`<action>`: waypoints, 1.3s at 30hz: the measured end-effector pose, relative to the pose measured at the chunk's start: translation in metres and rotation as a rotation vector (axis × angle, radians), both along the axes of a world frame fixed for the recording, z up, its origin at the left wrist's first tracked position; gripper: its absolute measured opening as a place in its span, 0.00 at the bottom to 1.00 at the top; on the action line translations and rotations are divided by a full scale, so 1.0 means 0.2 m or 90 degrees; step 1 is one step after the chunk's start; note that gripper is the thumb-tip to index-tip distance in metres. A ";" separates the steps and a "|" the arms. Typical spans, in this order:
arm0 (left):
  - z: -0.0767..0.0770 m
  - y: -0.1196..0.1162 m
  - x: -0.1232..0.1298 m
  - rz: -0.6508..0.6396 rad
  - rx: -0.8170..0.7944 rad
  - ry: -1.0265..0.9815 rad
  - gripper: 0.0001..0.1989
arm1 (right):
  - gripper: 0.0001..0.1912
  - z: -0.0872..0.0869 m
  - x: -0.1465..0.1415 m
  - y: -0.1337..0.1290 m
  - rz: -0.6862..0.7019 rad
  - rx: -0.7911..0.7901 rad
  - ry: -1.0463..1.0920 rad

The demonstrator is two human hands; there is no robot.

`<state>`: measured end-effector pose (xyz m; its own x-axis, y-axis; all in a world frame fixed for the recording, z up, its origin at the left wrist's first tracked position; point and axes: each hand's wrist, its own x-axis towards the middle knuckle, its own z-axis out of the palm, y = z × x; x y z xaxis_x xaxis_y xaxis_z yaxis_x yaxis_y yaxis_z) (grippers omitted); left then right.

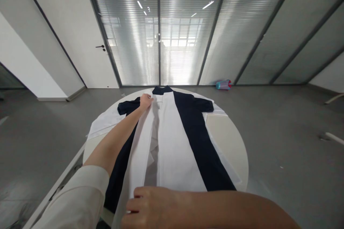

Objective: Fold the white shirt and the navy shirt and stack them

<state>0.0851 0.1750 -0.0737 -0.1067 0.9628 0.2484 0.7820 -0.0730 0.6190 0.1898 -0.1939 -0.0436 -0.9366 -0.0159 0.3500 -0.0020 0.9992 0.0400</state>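
A navy and white short-sleeved shirt point(177, 139) lies face up on a round table, its navy collar at the far side. The two white front panels are parted down the middle, with folded white cloth showing in the gap. My left hand point(146, 101) pinches the left panel's edge just below the collar. Close to me, my right hand point(150, 205) is closed over the lower part of that same panel, its fingers curled and partly cut off by the frame. Between my hands the panel's edge stands slightly raised.
White cloth point(103, 123) spreads under the shirt on the round white table point(228, 136). A blue and red item point(223, 84) sits on the grey floor by the glass partition point(182, 35). At left is a white door point(72, 25); pale furniture legs point(334, 138) stand at far right.
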 end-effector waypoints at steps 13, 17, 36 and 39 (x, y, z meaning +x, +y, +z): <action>-0.09 0.04 0.21 -0.006 0.014 0.047 0.11 | 0.15 0.19 0.26 -0.03 -0.058 -0.044 0.009; -0.12 0.03 0.23 -0.014 0.015 0.064 0.11 | 0.16 0.15 0.35 -0.07 -0.125 -0.074 0.009; -0.23 0.00 0.28 -0.035 -0.031 0.120 0.11 | 0.14 -0.25 0.53 -0.20 -0.250 -0.155 -0.029; -0.23 0.00 0.28 -0.046 -0.035 0.108 0.11 | 0.15 -0.28 0.53 -0.21 -0.257 -0.174 -0.032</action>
<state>0.1405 0.1749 -0.1199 0.0028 0.9790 0.2038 0.8697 -0.1030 0.4827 0.2949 -0.2349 -0.0994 -0.8648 0.4380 0.2454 0.3923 0.8946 -0.2140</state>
